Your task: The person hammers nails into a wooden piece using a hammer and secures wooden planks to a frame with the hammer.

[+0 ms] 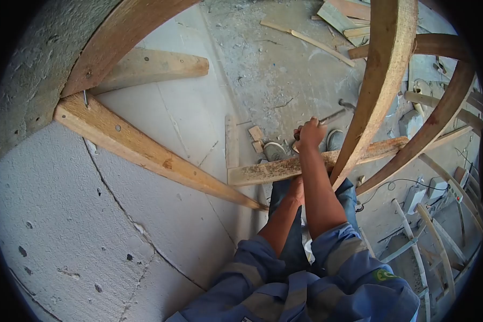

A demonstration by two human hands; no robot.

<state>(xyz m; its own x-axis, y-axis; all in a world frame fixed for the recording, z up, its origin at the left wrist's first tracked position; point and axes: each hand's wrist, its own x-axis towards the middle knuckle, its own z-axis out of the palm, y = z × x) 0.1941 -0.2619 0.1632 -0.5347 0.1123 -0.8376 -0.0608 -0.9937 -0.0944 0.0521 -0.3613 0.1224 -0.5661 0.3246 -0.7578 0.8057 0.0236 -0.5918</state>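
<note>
My right hand is closed around the handle of a hammer, whose dark head points to the right, above the floor. Below it, a rough wooden plank runs crosswise in front of my legs. My left hand grips this plank from its near edge; most of its fingers are hidden behind the wood. A thick upright timber stands just right of my right forearm and passes in front of the plank.
A nailed timber brace slants along the pale block wall on the left. Curved-looking timbers cross on the right. Scrap boards and a long strip lie on the dusty floor. A cable runs at the lower right.
</note>
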